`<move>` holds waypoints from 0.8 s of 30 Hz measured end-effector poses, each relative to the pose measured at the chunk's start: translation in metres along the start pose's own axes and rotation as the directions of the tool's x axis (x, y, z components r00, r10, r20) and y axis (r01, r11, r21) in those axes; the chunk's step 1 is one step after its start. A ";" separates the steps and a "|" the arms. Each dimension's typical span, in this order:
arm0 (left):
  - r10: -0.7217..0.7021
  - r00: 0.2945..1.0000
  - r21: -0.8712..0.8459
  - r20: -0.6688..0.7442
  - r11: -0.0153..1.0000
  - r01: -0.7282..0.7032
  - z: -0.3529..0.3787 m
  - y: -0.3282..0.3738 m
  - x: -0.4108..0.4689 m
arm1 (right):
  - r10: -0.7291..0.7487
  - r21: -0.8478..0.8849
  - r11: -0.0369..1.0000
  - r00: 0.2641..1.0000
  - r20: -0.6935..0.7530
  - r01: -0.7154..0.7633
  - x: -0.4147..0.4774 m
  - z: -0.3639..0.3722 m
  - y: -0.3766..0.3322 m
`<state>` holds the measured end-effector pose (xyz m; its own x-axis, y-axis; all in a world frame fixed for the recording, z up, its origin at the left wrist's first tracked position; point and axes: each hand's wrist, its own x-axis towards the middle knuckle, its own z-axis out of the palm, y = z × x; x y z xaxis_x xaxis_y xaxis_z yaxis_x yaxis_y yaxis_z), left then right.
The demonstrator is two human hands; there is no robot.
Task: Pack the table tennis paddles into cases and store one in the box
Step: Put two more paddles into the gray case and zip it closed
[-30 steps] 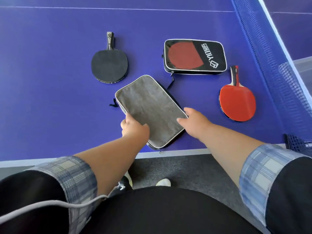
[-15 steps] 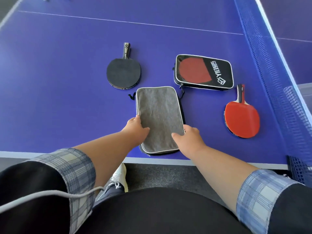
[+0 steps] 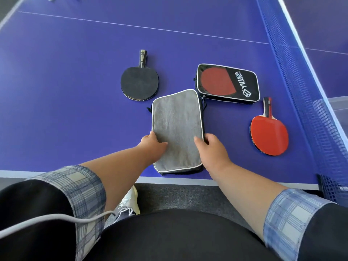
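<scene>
Grips the grey case [image 3: 177,129] by its long edges, at the near edge of the table [image 3: 56,119], with left hand [image 3: 153,146] and right hand [image 3: 211,147], thumbs on top. Probably handles light and soft, flexing somewhat; best taken by the stiffer piped rim.

grey case [image 3: 177,127], black paddle [image 3: 139,82], red paddle [image 3: 269,134], purple table [image 3: 66,87]
</scene>
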<state>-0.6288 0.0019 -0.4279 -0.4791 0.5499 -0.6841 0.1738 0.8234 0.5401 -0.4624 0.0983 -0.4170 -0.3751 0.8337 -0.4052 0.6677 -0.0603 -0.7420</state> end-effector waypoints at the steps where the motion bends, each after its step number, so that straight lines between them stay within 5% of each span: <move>1: -0.001 1.000 -0.012 -0.006 1.000 0.001 -0.004 0.001 -0.003 | -0.044 0.053 0.998 0.999 0.014 0.043 -0.007 0.002 -0.009; 9: 0.073 0.997 -0.457 -0.030 0.886 -0.079 -0.061 0.012 -0.047 | -0.287 0.388 0.906 0.919 0.268 0.170 -0.051 0.053 -0.068; 12: 0.126 0.983 -0.292 -0.130 0.943 -0.159 -0.080 -0.002 -0.057 | -0.356 0.349 0.913 0.836 0.419 0.214 -0.060 0.077 -0.083; 16: 0.064 0.972 -0.187 -0.228 0.976 -0.108 -0.103 -0.028 -0.060 | -0.409 0.044 0.887 0.737 0.538 0.460 -0.048 0.105 -0.088; 21: 0.083 0.947 -0.169 -0.309 0.976 -0.140 -0.116 -0.054 -0.052 | -0.176 -0.511 0.727 0.844 0.507 0.459 -0.018 0.123 -0.068; 23: 0.192 0.881 0.210 -0.432 0.972 -0.109 -0.114 -0.064 -0.047 | -0.110 -0.590 0.685 0.861 0.497 0.428 -0.011 0.129 -0.061; 24: 0.344 0.821 0.487 -0.455 0.868 -0.094 -0.111 -0.066 -0.045 | -0.087 -0.602 0.683 0.864 0.495 0.414 -0.009 0.132 -0.058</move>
<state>-0.7142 -0.0930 -0.3787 -0.7252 0.6713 -0.1533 0.6151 0.7316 0.2941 -0.5824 0.0214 -0.4410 -0.7009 0.4540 -0.5501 0.6879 0.6343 -0.3528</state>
